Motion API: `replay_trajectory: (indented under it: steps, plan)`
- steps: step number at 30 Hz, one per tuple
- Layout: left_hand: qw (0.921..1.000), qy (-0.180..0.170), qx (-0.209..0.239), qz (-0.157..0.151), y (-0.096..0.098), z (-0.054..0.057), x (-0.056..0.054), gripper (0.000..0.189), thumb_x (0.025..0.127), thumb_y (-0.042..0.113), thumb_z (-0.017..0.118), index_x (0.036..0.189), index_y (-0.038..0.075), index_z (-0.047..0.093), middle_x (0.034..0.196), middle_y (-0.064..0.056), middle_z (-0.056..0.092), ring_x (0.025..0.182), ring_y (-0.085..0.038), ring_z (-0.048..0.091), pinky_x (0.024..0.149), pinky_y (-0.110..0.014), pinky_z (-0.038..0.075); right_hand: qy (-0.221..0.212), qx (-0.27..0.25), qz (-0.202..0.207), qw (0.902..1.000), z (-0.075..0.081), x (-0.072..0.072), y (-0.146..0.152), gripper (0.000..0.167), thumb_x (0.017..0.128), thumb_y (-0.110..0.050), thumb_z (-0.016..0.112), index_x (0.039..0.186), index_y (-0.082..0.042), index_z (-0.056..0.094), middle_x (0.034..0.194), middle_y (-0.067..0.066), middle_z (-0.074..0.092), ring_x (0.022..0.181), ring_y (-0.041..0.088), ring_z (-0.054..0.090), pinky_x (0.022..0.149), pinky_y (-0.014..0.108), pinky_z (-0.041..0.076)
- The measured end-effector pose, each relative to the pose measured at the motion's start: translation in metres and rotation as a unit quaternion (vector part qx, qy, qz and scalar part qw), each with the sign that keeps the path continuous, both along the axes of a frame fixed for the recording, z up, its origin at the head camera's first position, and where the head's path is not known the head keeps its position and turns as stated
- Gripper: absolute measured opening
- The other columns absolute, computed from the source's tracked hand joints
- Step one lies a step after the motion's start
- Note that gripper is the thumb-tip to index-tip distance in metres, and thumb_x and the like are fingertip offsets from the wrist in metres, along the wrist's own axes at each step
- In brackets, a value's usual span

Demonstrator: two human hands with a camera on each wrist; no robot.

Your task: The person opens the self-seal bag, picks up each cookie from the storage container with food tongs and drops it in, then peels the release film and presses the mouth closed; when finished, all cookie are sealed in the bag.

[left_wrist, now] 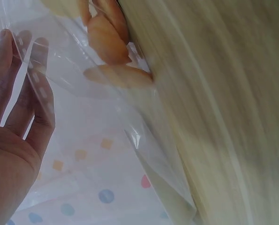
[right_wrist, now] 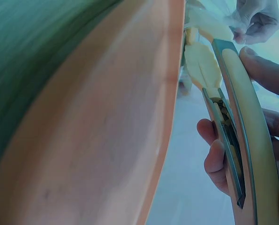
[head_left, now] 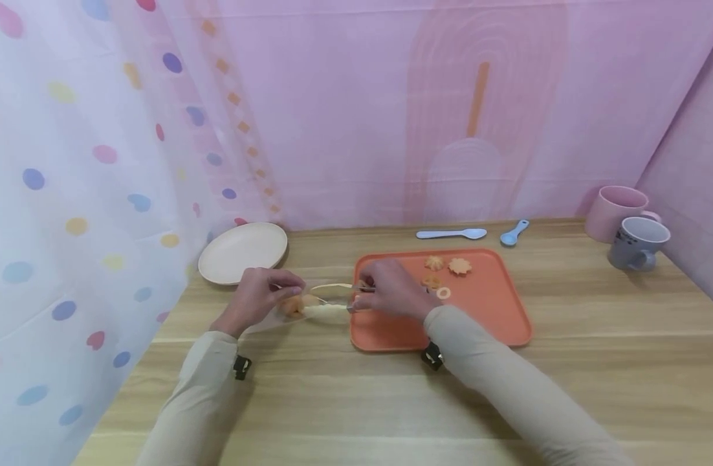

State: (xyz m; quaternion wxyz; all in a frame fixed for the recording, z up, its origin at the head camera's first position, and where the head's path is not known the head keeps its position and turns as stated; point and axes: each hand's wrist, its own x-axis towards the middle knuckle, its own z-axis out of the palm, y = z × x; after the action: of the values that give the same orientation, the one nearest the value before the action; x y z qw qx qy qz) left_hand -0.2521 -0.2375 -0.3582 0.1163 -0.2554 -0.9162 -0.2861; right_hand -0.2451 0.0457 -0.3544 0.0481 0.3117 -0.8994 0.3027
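Note:
My left hand (head_left: 257,298) pinches the edge of a clear plastic bag (left_wrist: 92,108) between thumb and fingertips, as the left wrist view shows. Brown baked pieces (left_wrist: 109,40) show through the film. My right hand (head_left: 394,291) grips a pair of tongs (right_wrist: 252,126) with cream-coloured tips and handle sides. Its thumb lies along one arm of the tongs and fingers wrap the other. The tips (right_wrist: 202,65) reach left from over the tray's left edge to the bag, overlapping the brown pieces in the head view.
An orange tray (head_left: 385,333) under my right hand bears several small cookies, among them a flower-shaped cookie (head_left: 460,266) and a ring cookie (head_left: 443,293). A cream plate (head_left: 242,252) sits back left. Behind the tray lie a blue spoon (head_left: 449,233) and measuring spoon (head_left: 510,237); mugs (head_left: 638,243) stand right.

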Motion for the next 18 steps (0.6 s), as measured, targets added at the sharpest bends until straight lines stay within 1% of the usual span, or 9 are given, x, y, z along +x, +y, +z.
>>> replay_trajectory:
  steps: [3,4,7,10,14,18]
  plan:
    - [1.0000,-0.001,0.001,0.001,-0.0004,0.0003,-0.0013,0.009,0.084,0.006,0.079,0.092,0.006,0.080,0.090,-0.008,0.080,0.079,-0.018,0.074,0.071,-0.021,0.059,0.000,0.000,0.000,1.0000,0.0002,0.0010,-0.0026,0.039,0.077,-0.027,0.088,0.071,-0.005,0.056,0.061,-0.006,0.034,0.059,0.009,0.029,0.055,0.022,0.024]
    - [1.0000,-0.002,0.002,0.000,-0.0005,0.0003,-0.0020,0.008,0.084,0.007,0.079,0.093,0.006,0.080,0.090,-0.009,0.080,0.079,-0.018,0.075,0.071,-0.021,0.059,-0.002,-0.002,0.000,1.0000,0.0002,0.0013,-0.0023,0.040,0.078,-0.026,0.087,0.072,-0.002,0.056,0.062,-0.006,0.032,0.059,0.009,0.028,0.055,0.022,0.023]
    - [1.0000,0.002,0.000,-0.005,-0.0015,-0.0001,-0.0038,0.009,0.085,0.007,0.079,0.093,0.006,0.080,0.091,-0.009,0.080,0.081,-0.020,0.075,0.071,-0.023,0.061,-0.010,-0.004,-0.008,0.9999,-0.0002,0.0014,0.0011,0.041,0.079,-0.026,0.087,0.073,-0.001,0.055,0.062,-0.005,0.029,0.060,0.010,0.026,0.056,0.023,0.023]
    - [0.9999,0.013,-0.008,-0.004,-0.0046,-0.0008,-0.0041,0.009,0.084,0.007,0.079,0.093,0.006,0.080,0.090,-0.009,0.080,0.081,-0.021,0.076,0.071,-0.025,0.061,-0.016,-0.004,-0.016,0.9997,-0.0011,0.0009,0.0046,0.044,0.080,-0.028,0.087,0.069,-0.005,0.051,0.061,-0.005,0.028,0.060,0.010,0.025,0.056,0.024,0.023]
    - [0.9999,0.011,-0.011,0.001,-0.0074,-0.0014,-0.0036,0.009,0.084,0.006,0.079,0.093,0.006,0.080,0.090,-0.009,0.080,0.081,-0.021,0.075,0.071,-0.024,0.061,-0.017,-0.003,-0.018,0.9997,-0.0036,-0.0004,0.0053,0.050,0.078,-0.033,0.088,0.064,-0.011,0.045,0.058,-0.007,0.027,0.058,0.009,0.025,0.055,0.023,0.023]
    - [1.0000,0.005,-0.007,-0.002,-0.0069,-0.0019,-0.0044,0.008,0.085,0.006,0.078,0.093,0.006,0.080,0.091,-0.009,0.080,0.081,-0.021,0.075,0.071,-0.023,0.061,-0.014,-0.006,-0.016,0.9998,-0.0059,-0.0018,0.0009,0.049,0.078,-0.031,0.087,0.065,-0.011,0.044,0.059,-0.006,0.029,0.058,0.008,0.026,0.055,0.022,0.023]
